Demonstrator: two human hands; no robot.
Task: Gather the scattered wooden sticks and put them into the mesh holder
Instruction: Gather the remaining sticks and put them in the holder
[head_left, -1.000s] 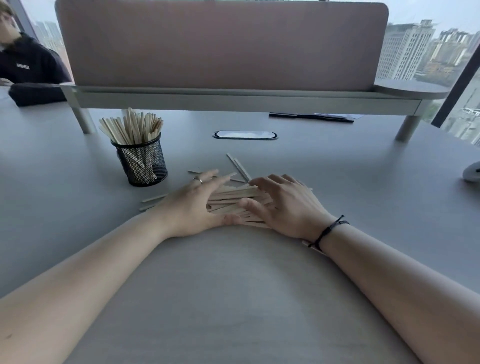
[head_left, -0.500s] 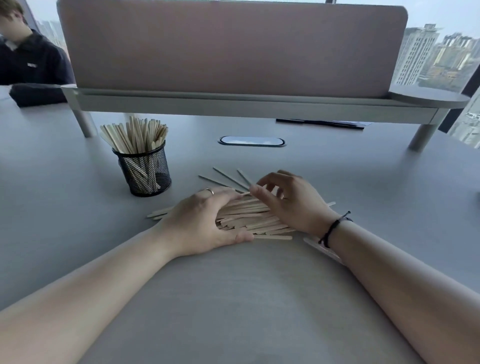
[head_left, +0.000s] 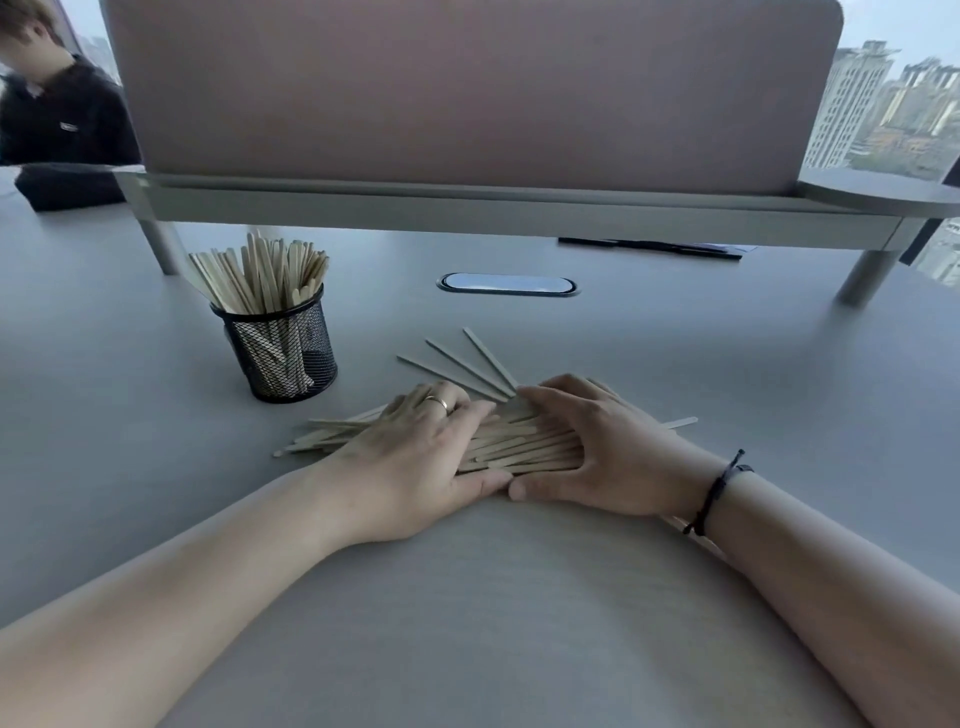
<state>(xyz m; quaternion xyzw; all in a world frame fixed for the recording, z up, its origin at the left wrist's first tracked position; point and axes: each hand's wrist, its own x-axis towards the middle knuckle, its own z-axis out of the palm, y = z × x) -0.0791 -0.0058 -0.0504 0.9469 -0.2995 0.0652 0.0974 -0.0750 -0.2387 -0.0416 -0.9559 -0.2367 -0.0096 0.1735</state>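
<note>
A pile of pale wooden sticks (head_left: 519, 448) lies flat on the grey table (head_left: 493, 613), bunched between my two hands. My left hand (head_left: 410, 457), with a ring on it, covers the pile's left part, fingers curled over the far side and thumb along the near side. My right hand (head_left: 613, 452) grips the right part the same way, and the two thumb tips almost touch. Three loose sticks (head_left: 462, 370) fan out just beyond my fingers. The black mesh holder (head_left: 283, 358) stands to the left, upright and holding several sticks.
A raised shelf with a pink divider panel (head_left: 467, 93) crosses the back of the table on metal legs (head_left: 865, 278). A cable grommet (head_left: 508, 284) sits under it. A person in dark clothes (head_left: 57, 119) sits at the far left. Stick ends (head_left: 683, 422) poke out past my right hand.
Both hands have drawn closer around the pile, squeezing the sticks into a tighter bundle. The thumbs now nearly meet on the near side. The three far sticks stay where they were.
</note>
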